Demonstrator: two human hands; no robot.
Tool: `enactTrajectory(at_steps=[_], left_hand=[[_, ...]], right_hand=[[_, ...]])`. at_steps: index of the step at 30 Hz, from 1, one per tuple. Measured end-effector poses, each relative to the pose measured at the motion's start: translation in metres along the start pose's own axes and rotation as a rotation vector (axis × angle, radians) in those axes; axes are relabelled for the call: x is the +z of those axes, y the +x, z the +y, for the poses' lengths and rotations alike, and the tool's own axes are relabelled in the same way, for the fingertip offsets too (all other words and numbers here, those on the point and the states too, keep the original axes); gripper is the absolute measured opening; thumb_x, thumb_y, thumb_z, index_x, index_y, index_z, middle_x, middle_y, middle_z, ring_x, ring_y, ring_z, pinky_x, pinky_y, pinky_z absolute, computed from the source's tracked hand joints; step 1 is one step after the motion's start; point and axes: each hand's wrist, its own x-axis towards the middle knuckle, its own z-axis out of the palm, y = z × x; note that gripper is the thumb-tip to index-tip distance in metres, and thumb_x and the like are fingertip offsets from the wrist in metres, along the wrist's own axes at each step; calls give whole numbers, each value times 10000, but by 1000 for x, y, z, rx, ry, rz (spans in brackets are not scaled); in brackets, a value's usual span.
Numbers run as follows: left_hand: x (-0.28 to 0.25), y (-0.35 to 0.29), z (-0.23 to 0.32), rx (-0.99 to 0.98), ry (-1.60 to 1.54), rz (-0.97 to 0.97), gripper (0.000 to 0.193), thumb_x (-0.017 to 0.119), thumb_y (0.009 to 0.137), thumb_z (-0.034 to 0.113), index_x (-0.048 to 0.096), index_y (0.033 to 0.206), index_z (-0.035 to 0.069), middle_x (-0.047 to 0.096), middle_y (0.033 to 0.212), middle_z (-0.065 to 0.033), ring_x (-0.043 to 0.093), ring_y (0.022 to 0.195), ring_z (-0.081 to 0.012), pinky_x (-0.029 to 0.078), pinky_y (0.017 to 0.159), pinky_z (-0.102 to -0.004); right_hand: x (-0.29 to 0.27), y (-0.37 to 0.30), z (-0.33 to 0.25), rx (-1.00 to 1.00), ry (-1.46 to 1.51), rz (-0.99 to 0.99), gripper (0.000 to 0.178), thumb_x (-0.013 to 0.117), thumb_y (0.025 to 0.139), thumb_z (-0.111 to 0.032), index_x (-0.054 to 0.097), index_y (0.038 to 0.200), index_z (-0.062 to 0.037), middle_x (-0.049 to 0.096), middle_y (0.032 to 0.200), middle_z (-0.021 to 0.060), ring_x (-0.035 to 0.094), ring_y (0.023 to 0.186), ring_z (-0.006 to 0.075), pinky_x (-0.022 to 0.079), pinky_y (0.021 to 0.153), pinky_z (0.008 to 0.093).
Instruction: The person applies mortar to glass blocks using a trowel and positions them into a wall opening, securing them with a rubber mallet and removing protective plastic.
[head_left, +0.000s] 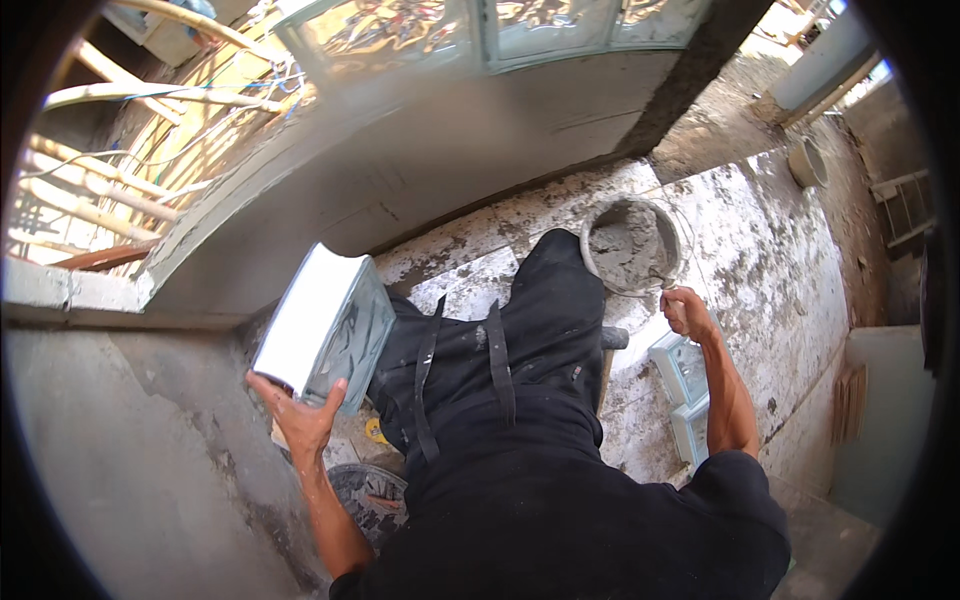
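My left hand (pixel 303 415) grips a glass block (pixel 358 335) from below, thumb on its patterned face and fingers under the bright white edge. The block is tilted and held beside my left thigh. On my right, a round bucket (pixel 632 246) contains grey wet mortar (pixel 625 238). My right hand (pixel 687 313) is closed at the bucket's near rim around the handle of what looks like a trowel (pixel 660 281). Its blade is mostly hidden in the mortar. Two more glass blocks (pixel 682 368) lie on the floor by my right forearm.
Ahead stands a low grey plastered wall (pixel 480 125) topped by a row of set glass blocks (pixel 550 32). Bamboo poles (pixel 90 190) fill the far left. A dark tub (pixel 368 500) sits by my left forearm. Another bucket (pixel 806 163) stands far right on the mortar-splashed floor (pixel 765 250).
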Motion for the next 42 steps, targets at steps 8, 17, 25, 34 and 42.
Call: enactTrajectory(at_steps=[8, 17, 25, 34, 42], left_hand=[[-1, 2, 21, 43, -105, -65, 1406, 937, 610, 358, -19, 1496, -170, 232, 1507, -370, 270, 1441, -402, 236, 1186, -414], [-1, 0, 5, 74, -84, -23, 1401, 937, 615, 345, -22, 1500, -166, 290, 1476, -354, 328, 1400, -389, 267, 1164, -407], [5, 3, 18, 89, -21, -66, 1429, 923, 610, 432, -21, 1496, -172, 226, 1504, -393, 270, 1432, -447, 234, 1185, -422], [-2, -2, 13, 94, -165, -59, 1418, 943, 605, 387, -10, 1491, -179, 307, 1462, -340, 342, 1392, -373, 294, 1153, -414], [-3, 4, 17, 173, -15, -29, 1322, 921, 628, 391, 49, 1458, -156, 430, 1342, -359, 459, 1287, -422, 383, 1086, -420]], right_hand=[[8, -1, -4, -77, 117, -56, 292, 587, 874, -334, 594, 786, -56, 486, 571, -15, 401, 405, 81, 308, 350, 231], [7, 0, 24, -52, 115, 124, 288, 575, 882, -357, 577, 774, -90, 489, 571, -26, 418, 404, 82, 320, 350, 233], [22, -11, 16, -57, 274, 122, 312, 536, 904, -382, 571, 780, -97, 470, 542, -27, 382, 380, 78, 301, 334, 224], [18, 4, 24, -65, 212, 163, 324, 548, 888, -388, 575, 771, -86, 479, 565, -18, 398, 395, 100, 316, 359, 240], [29, 0, 23, -186, 433, 138, 274, 541, 928, -369, 562, 847, -109, 483, 557, -14, 411, 343, 92, 325, 298, 224]])
